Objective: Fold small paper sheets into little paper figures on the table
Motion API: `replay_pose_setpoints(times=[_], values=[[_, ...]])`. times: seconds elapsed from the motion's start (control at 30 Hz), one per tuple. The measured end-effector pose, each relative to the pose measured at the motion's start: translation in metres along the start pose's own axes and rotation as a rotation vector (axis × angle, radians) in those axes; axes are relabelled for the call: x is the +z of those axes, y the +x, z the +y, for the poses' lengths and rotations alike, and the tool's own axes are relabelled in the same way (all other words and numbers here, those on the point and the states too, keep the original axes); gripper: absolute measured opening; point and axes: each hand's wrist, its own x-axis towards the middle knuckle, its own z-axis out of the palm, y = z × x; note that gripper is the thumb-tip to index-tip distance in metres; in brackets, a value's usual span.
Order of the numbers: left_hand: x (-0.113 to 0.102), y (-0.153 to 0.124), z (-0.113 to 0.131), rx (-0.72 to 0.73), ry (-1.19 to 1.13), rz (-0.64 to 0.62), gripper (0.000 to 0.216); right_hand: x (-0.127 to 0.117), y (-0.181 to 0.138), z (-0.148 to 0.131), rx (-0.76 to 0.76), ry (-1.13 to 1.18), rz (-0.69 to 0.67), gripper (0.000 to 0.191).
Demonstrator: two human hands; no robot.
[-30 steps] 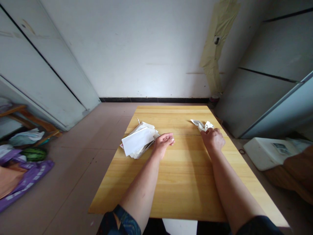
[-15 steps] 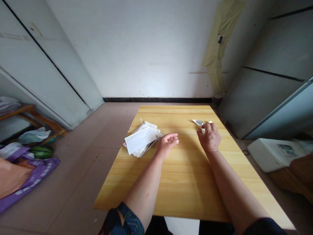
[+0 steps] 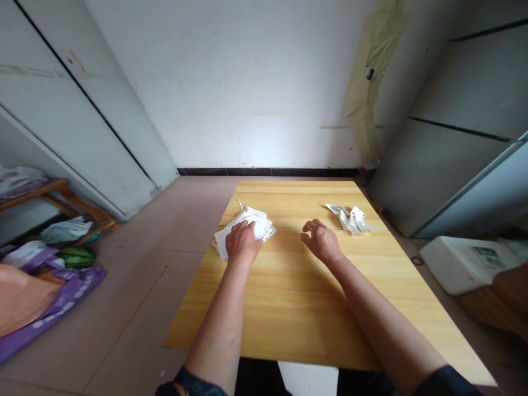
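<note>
While the left hand [image 3: 243,246] lies palm down on a stack of white envelopes and papers [image 3: 221,246], its fingers spread across the top with no clear grip, the right hand [image 3: 322,242] sits open and empty above the wooden table [image 3: 289,313], fingers loosely curled, near a crumpled white paper [image 3: 350,219] farther along the tabletop

2 bare forearms [image 3: 218,324] reach forward, left hand [image 3: 243,245] palm-down, right hand [image 3: 322,242] arched and loosely spread.
</note>
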Motion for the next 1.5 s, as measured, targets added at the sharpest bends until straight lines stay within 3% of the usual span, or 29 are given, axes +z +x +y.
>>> replay_pose_setpoints(times=[0.17,0.4,0.5,0.6,0.7,0.77,0.83,0.97,1.1,1.3,1.4,1.5], values=[[0.009,0.0,-0.006,-0.009,0.028,-0.044,0.033,0.0,-0.006,-0.007,0.021,0.011,-0.044,0.013],[-0.006,0.004,-0.002,-0.128,0.009,-0.117,0.036,0.001,-0.009,-0.004,-0.01,0.072,-0.086,0.014],[-0.014,0.002,0.001,-0.142,0.02,-0.031,0.036,0.007,-0.009,0.002,0.001,0.114,-0.126,0.014],[-0.022,-0.001,0.007,-0.111,-0.063,0.133,0.033,0.016,-0.011,0.01,0.021,0.2,-0.098,0.013],[-0.025,-0.004,0.017,-0.003,-0.296,0.318,0.03,0.024,-0.011,0.018,0.054,0.381,-0.035,0.012],[-0.023,-0.002,0.024,0.069,-0.509,0.359,0.031,0.028,-0.01,0.021,0.09,0.54,0.019,0.015],[-0.015,0.001,0.032,0.113,-0.769,0.329,0.03,0.03,-0.009,0.024,0.132,0.704,0.075,0.022],[0.011,0.008,0.047,0.152,-1.283,0.145,0.03,0.026,-0.007,0.024,0.166,1.022,0.122,0.043],[0.035,0.009,0.055,0.188,-1.495,0.018,0.018,0.021,-0.007,0.024,0.1,1.259,0.126,0.061],[0.06,0.008,0.049,0.273,-1.362,-0.078,0.012,0.029,-0.005,0.038,-0.091,1.065,0.202,0.018],[0.066,0.01,0.043,0.309,-1.204,-0.064,0.015,0.031,-0.005,0.048,-0.18,0.878,0.193,0.012],[0.072,0.011,0.039,0.359,-1.037,-0.088,0.032,0.029,-0.007,0.054,-0.28,0.643,0.162,0.016]])
